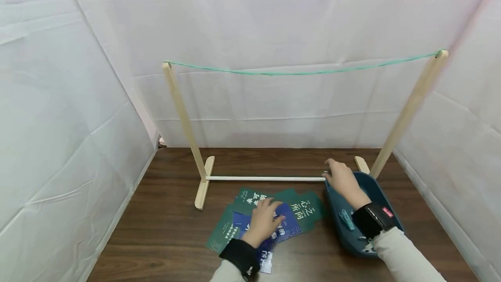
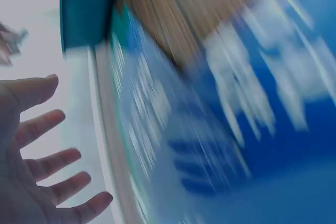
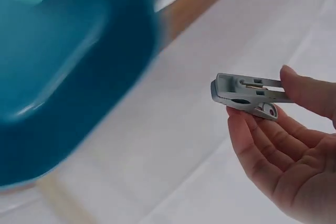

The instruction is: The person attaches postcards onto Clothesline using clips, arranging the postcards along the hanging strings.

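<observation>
Between its thumb and fingers, my right hand (image 1: 344, 182) pinches a grey clothespin (image 3: 245, 94), seen closely in the right wrist view. That hand is over the far left rim of a dark blue basin (image 1: 338, 234). A teal clothespin (image 1: 346, 219) and some whitish clips (image 1: 369, 247) lie in the basin. My left hand (image 1: 263, 221) hovers over or touches the pile of printed cards; its fingers are spread and hold nothing in the left wrist view. Green cards (image 1: 307, 208) lie beneath and around blue cards (image 1: 288, 225), with white lettering on both kinds.
A wooden stand with a left post (image 1: 184, 121) and a right post (image 1: 409, 112) carries a sagging green string (image 1: 270, 73) across its top. A white rod (image 1: 266, 179) joins the posts low down. White cloth (image 1: 274, 21) surrounds the brown table (image 1: 156, 225).
</observation>
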{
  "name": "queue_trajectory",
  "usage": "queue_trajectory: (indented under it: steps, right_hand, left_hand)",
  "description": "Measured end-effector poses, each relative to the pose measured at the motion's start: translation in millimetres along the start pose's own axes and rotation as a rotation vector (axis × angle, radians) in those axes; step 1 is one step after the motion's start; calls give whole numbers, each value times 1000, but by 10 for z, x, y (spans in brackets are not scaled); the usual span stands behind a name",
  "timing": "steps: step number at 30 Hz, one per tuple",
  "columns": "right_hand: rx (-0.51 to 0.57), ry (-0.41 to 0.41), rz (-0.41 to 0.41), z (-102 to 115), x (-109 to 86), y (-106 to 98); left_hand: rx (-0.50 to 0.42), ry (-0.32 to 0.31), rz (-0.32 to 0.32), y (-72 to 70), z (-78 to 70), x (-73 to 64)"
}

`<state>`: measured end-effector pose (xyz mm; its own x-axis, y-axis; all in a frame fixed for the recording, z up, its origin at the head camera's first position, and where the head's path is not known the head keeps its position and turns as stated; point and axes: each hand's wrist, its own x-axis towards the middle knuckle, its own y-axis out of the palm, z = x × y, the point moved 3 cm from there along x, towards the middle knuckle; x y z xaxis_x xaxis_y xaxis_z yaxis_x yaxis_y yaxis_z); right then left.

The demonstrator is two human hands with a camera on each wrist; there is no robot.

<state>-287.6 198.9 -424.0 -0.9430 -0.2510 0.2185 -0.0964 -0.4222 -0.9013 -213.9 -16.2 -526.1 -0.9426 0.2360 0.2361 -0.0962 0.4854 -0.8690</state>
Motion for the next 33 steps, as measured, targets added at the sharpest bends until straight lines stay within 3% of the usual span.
queue_trajectory:
  steps: [3,6,14,17,25,33]
  right_hand:
    - [37,-42,-11,268,-48,-20]
    - [87,-83,-18,493,-101,-42]
    - [197,-259,-68,982,-286,-91]
    - [210,-301,-77,1109,-361,-91]
    - [216,-281,-61,1261,-454,-3]
    - [235,-309,-35,1285,-487,51]
  left_hand:
    - [-62,-124,0,-81,273,-89]
    - [-92,-233,5,-134,443,-162]
    - [-73,-469,158,-260,621,-343]
    - [-57,-518,161,-318,641,-381]
    - [-5,-605,49,-379,777,-429]
    - [-16,-749,82,-368,854,-419]
